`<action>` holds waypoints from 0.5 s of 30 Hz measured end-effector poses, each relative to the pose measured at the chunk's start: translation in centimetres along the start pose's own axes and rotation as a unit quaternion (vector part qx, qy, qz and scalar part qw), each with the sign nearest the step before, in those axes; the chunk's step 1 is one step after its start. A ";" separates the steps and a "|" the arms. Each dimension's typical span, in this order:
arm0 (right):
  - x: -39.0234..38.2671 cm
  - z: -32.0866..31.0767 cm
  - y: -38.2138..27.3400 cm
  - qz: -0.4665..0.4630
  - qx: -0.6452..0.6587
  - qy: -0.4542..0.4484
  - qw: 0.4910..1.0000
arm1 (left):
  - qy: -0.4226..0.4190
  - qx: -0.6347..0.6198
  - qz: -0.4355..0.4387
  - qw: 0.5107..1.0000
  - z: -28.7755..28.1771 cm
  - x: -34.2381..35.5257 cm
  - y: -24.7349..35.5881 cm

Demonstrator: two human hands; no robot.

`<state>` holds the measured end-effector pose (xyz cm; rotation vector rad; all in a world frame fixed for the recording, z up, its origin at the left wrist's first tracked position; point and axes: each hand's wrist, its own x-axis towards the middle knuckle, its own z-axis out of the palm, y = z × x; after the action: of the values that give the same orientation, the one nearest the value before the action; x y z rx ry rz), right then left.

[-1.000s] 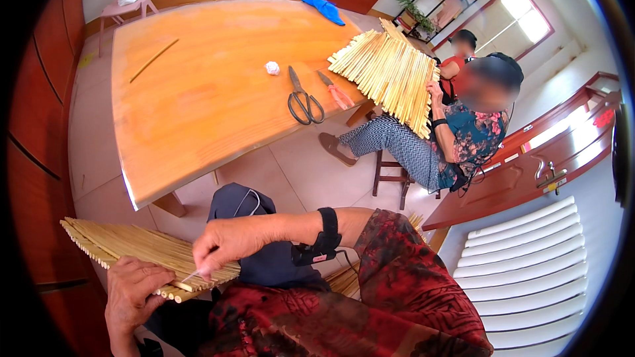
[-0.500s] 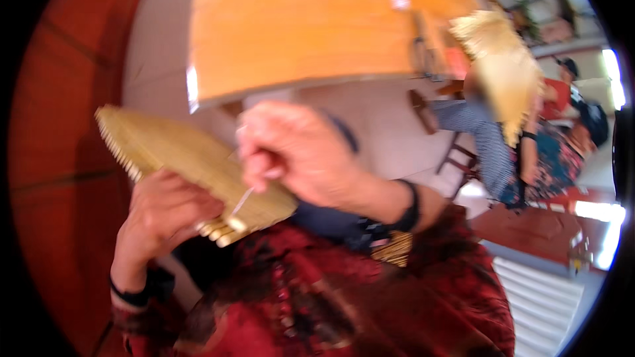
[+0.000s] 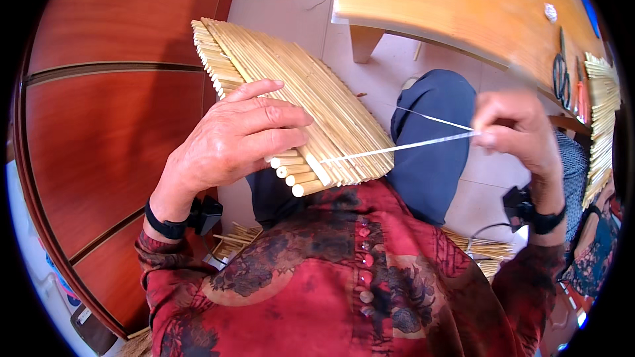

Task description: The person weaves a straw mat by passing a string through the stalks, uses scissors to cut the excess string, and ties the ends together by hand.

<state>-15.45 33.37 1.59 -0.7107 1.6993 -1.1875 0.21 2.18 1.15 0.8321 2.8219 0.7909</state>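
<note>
A panel of pale yellow plant stalks (image 3: pixel 324 92), laid side by side, slants over my lap. My left hand (image 3: pixel 231 139) grips its near left part, fingers spread over the top, thumb hidden. Thicker stalk ends (image 3: pixel 299 189) poke out just below those fingers. Out to the right, my right hand (image 3: pixel 519 122) pinches a thin white thread (image 3: pixel 410 145), pulled taut from the panel's near end. A second, slacker length of thread runs from the same fingers toward the far left, over my right knee.
At the far right is an orange wooden table (image 3: pixel 423 0) carrying black-handled scissors (image 3: pixel 561 79), a red-handled tool (image 3: pixel 581 96) and a crumpled white bit (image 3: pixel 550 12). Red cabinet doors (image 3: pixel 99 139) stand close on my left. Stalk bundles (image 3: pixel 486 251) lie low beside me. Another stalk panel (image 3: pixel 600 119) is at the right edge.
My right hand has drawn away from the panel to the right, stretching the thread out. The view has swung, so the table and the other person now sit farther right.
</note>
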 end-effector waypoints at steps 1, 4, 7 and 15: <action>-0.7 -1.3 0.8 -0.001 -0.032 0.020 0.999 | 0.003 -0.007 -0.017 1.000 0.1 0.0 0.1; -2.9 -4.9 2.8 0.036 -0.122 0.075 0.989 | -0.004 0.007 -0.010 1.000 0.0 0.5 -0.1; -4.3 -7.6 5.8 0.042 -0.239 0.110 0.964 | -0.008 0.023 -0.035 0.999 0.0 0.7 0.2; -5.4 -13.2 10.8 -0.048 -0.478 0.311 0.820 | -0.014 0.050 -0.097 0.994 0.2 0.7 0.6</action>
<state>-24.72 47.15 -4.99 -1.0633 2.9035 -0.5569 -0.06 3.08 1.34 0.5634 2.8811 0.6091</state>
